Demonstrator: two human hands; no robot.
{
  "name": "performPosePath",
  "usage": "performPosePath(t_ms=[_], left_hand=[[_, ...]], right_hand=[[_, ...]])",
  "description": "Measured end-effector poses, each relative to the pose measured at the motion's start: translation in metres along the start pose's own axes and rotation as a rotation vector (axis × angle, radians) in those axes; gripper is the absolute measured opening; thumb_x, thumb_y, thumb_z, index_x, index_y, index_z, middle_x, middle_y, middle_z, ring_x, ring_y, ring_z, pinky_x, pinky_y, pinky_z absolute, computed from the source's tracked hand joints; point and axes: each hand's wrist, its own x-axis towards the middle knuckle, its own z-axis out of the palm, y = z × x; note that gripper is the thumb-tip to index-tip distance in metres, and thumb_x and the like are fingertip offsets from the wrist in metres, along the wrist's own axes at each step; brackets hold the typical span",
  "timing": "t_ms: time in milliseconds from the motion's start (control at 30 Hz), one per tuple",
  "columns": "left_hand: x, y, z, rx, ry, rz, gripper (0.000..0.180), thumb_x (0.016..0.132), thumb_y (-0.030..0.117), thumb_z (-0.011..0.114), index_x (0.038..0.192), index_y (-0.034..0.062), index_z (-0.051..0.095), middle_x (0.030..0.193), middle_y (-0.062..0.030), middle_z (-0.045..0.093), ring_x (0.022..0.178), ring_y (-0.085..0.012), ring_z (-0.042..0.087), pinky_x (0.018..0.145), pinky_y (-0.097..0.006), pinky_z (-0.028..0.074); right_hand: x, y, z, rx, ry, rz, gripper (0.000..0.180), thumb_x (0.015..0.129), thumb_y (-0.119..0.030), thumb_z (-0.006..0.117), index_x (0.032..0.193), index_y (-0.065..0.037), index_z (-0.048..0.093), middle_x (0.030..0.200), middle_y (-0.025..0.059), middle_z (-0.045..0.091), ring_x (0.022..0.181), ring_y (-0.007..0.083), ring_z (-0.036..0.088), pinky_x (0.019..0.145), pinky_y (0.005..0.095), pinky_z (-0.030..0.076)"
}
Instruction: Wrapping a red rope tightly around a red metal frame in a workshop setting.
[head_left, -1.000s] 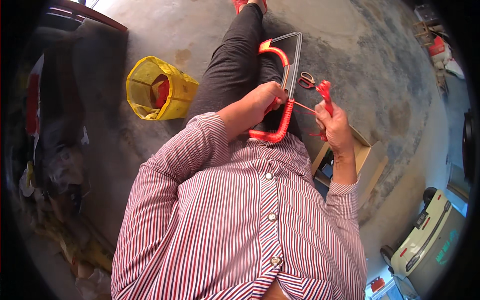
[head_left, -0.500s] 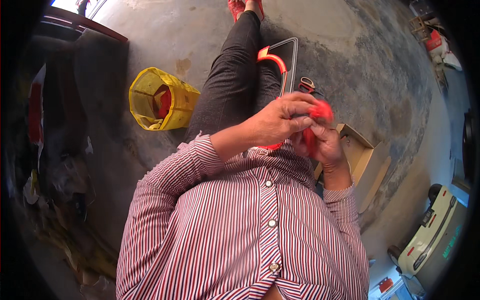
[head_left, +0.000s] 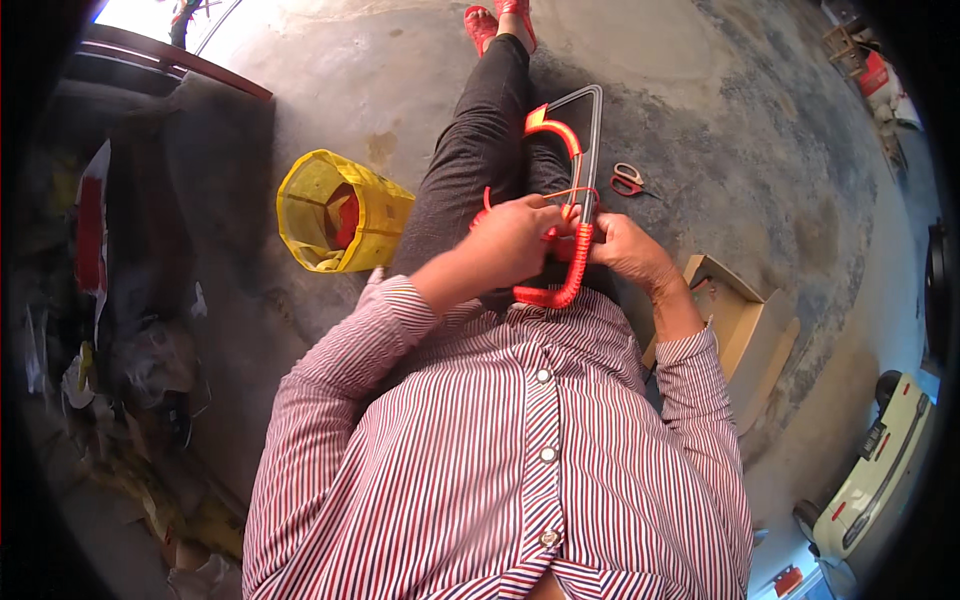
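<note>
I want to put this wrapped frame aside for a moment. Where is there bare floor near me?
Bare concrete lies beyond the red-handled scissors, toward the upper right, and between the yellow mesh basket and the outstretched leg. The open cardboard box crowds the right side; clutter fills the left edge. Both hands are on the grey metal frame.

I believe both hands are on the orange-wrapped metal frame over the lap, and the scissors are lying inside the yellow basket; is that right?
Not quite. Both hands, left and right, are on the frame, but the scissors lie on the bare concrete floor on the person's right of the frame, not in the yellow basket. The head view shows it.
</note>
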Motion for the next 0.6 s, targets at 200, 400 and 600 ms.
performPosePath(t_ms=[200, 400, 600], left_hand=[[0.018, 0.009, 0.016, 0.055, 0.243, -0.011, 0.018, 0.065, -0.001, 0.065, 0.081, 0.0037, 0.057, 0.088, -0.0124, 0.057, 0.091, -0.0330, 0.054, 0.081, -0.038, 0.046], [0.034, -0.016, 0.012, -0.837, 0.254, -0.645, 0.025, 0.072, 0.005, 0.059, 0.096, -0.0030, 0.056, 0.100, -0.0104, 0.055, 0.095, -0.0222, 0.056, 0.088, -0.031, 0.046], [0.038, -0.014, 0.040, -1.300, 0.010, -0.803, 0.024, 0.070, -0.001, 0.055, 0.093, 0.0015, 0.051, 0.069, -0.0065, 0.053, 0.052, -0.0143, 0.048, 0.050, -0.027, 0.042]], right_hand=[[-0.012, 0.022, -0.015, -0.253, 0.248, -0.037, 0.015, 0.080, -0.011, 0.068, 0.091, -0.001, 0.067, 0.115, 0.0094, 0.062, 0.112, 0.0180, 0.054, 0.095, 0.0315, 0.042], [-0.107, -0.059, -0.061, 0.615, 0.562, -0.499, 0.011, 0.070, -0.007, 0.057, 0.067, -0.007, 0.047, 0.098, 0.0150, 0.060, 0.100, 0.0257, 0.056, 0.101, 0.0379, 0.036], [-0.315, -0.063, -0.191, 0.673, 0.479, -0.753, 0.033, 0.088, -0.010, 0.054, 0.063, -0.015, 0.032, 0.062, -0.0024, 0.032, 0.054, 0.0085, 0.028, 0.058, 0.0295, 0.032]])
